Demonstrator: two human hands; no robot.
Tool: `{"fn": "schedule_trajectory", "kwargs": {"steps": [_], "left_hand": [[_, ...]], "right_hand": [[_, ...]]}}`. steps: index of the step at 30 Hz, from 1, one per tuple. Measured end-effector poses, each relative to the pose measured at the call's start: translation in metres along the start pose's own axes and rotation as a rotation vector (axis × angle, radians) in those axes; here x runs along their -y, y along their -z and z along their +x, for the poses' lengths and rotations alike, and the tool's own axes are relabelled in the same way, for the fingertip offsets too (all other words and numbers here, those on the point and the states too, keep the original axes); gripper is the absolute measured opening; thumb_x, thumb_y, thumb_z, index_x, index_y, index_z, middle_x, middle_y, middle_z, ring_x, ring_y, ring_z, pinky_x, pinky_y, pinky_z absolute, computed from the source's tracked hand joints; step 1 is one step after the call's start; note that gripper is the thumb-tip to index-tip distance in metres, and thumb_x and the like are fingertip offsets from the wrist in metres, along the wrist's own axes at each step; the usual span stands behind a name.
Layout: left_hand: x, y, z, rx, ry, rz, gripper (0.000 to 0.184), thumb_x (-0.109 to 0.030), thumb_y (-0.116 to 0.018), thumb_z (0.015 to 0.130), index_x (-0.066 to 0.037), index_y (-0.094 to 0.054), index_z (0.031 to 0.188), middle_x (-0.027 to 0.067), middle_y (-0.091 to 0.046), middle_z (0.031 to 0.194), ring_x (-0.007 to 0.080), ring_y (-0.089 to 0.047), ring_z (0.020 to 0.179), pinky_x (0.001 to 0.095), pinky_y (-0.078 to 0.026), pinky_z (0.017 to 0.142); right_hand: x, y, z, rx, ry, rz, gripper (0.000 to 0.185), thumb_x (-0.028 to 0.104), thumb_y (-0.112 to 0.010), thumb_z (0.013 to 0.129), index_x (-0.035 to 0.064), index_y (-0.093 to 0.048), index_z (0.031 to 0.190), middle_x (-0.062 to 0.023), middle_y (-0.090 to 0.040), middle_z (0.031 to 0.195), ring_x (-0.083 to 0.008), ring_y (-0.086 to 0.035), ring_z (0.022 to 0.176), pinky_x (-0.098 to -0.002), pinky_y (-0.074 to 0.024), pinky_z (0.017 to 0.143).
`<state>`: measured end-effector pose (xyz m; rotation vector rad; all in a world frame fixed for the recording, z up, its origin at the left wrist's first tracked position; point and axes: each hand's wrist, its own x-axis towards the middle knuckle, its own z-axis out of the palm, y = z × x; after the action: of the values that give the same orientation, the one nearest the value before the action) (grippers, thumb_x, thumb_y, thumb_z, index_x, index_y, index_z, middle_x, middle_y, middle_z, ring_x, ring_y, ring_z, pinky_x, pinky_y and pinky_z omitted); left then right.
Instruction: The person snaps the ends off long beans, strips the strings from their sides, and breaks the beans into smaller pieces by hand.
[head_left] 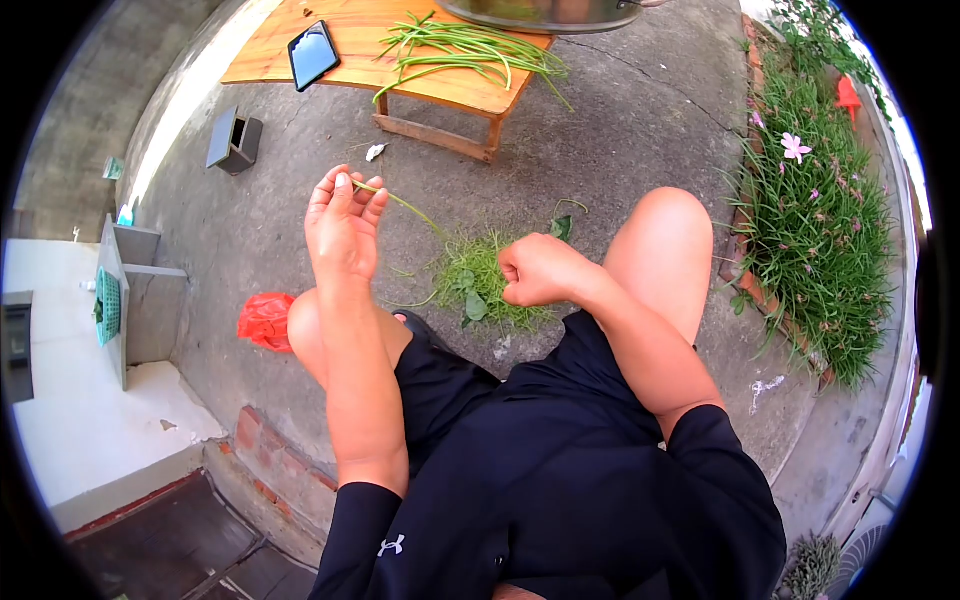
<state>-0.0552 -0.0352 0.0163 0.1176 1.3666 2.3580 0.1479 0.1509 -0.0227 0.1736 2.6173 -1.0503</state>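
My left hand (345,222) is raised at left of centre, with thumb and fingers pinched on one end of a thin green stem (408,207). From there the stem slants down to the right, towards a heap of thin green strips and a few leaves (482,272) on the ground. My right hand (545,270) is a closed fist over the right side of that heap, in front of my knee. Whatever its fingers may hold is hidden. More long green stems (455,50) lie in a loose bunch on a low wooden table (350,72) ahead.
A tablet (314,55) and a large metal pan (545,12) are on the table. A grey box (235,140) stands on the concrete at left. Beside my left leg lies a red plastic bag (265,321). A brick-edged bed of grassy plants (815,220) runs along the right.
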Motion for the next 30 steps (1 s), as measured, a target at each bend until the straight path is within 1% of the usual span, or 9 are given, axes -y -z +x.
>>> {"fn": "schedule_trajectory", "kwargs": {"steps": [2,3,9,12,15,18,21,24,30], "left_hand": [[-0.001,0.001,0.001,0.004,-0.011,-0.007,0.018,-0.011,-0.061,0.100,-0.004,-0.057,0.116,0.0071,-0.064,0.099,0.0249,-0.069,0.092,0.0388,-0.061,0.081],[-0.001,0.001,0.001,0.006,-0.016,-0.011,0.018,-0.010,-0.061,0.100,-0.004,-0.057,0.117,0.0074,-0.064,0.100,0.0250,-0.069,0.093,0.0390,-0.061,0.082],[-0.004,0.001,0.001,0.030,-0.044,-0.032,0.021,-0.007,-0.062,0.099,-0.002,-0.057,0.119,0.0089,-0.064,0.101,0.0249,-0.068,0.095,0.0394,-0.061,0.086],[-0.006,-0.002,-0.003,0.109,-0.010,-0.001,0.024,-0.005,-0.062,0.098,-0.003,-0.057,0.121,0.0091,-0.064,0.105,0.0241,-0.067,0.099,0.0377,-0.059,0.089],[-0.003,-0.013,-0.015,0.207,0.088,0.116,0.028,-0.005,-0.064,0.097,-0.003,-0.057,0.124,0.0098,-0.067,0.105,0.0221,-0.068,0.095,0.0356,-0.059,0.086],[0.008,-0.027,-0.026,0.298,0.140,0.313,0.031,-0.006,-0.066,0.096,-0.003,-0.057,0.125,0.0096,-0.070,0.103,0.0192,-0.069,0.091,0.0322,-0.058,0.081],[0.019,-0.036,-0.036,0.407,0.159,0.461,0.033,-0.006,-0.067,0.096,-0.002,-0.058,0.127,0.0090,-0.071,0.102,0.0146,-0.067,0.088,0.0285,-0.056,0.077],[0.031,-0.041,-0.042,0.484,0.137,0.589,0.034,-0.005,-0.066,0.096,-0.002,-0.057,0.129,0.0064,-0.070,0.099,0.0114,-0.064,0.087,0.0272,-0.054,0.076],[0.038,-0.045,-0.049,0.553,0.010,0.807,0.038,0.000,-0.067,0.094,-0.002,-0.057,0.131,0.0028,-0.068,0.094,0.0074,-0.061,0.083,0.0227,-0.051,0.075]], "right_hand": [[0.001,-0.004,0.001,0.074,-0.036,-0.154,0.021,0.022,-0.069,0.070,0.0043,-0.072,0.081,-0.0169,-0.072,0.084,-0.0368,-0.070,0.085,-0.0454,-0.0559,0.076],[0.000,-0.010,0.005,0.116,-0.072,-0.232,0.026,0.022,-0.069,0.071,0.0048,-0.075,0.089,-0.0184,-0.073,0.090,-0.0363,-0.071,0.092,-0.0455,-0.0566,0.081],[-0.004,-0.022,0.012,0.244,-0.146,-0.372,0.027,0.021,-0.067,0.076,0.0033,-0.076,0.095,-0.0190,-0.073,0.096,-0.0353,-0.070,0.096,-0.0453,-0.0565,0.084],[-0.004,-0.018,0.010,0.074,-0.105,-0.313,0.022,0.015,-0.062,0.082,0.0020,-0.075,0.095,-0.0191,-0.073,0.098,-0.0359,-0.070,0.097,-0.0450,-0.0563,0.083],[-0.010,-0.005,0.013,-0.209,0.007,-0.080,0.020,0.007,-0.058,0.087,0.0010,-0.074,0.098,-0.0190,-0.073,0.097,-0.0350,-0.070,0.096,-0.0421,-0.0563,0.081],[-0.013,0.006,0.018,-0.622,0.150,0.310,0.016,0.006,-0.064,0.089,0.0010,-0.074,0.100,-0.0128,-0.074,0.090,-0.0229,-0.071,0.083,-0.0345,-0.0562,0.073],[-0.005,0.015,0.016,-0.610,0.102,0.778,0.018,0.003,-0.068,0.091,0.0010,-0.072,0.109,0.0003,-0.068,0.083,-0.0064,-0.061,0.072,-0.0219,-0.0496,0.065],[0.007,0.018,0.008,-0.547,0.131,0.893,0.016,0.007,-0.069,0.093,-0.0014,-0.071,0.106,0.0033,-0.067,0.084,-0.0003,-0.057,0.072,-0.0184,-0.0472,0.063],[0.004,0.011,0.009,-0.555,0.177,0.829,0.012,0.006,-0.071,0.091,-0.0011,-0.071,0.101,0.0035,-0.067,0.081,-0.0004,-0.057,0.070,-0.0186,-0.0475,0.061]]}}
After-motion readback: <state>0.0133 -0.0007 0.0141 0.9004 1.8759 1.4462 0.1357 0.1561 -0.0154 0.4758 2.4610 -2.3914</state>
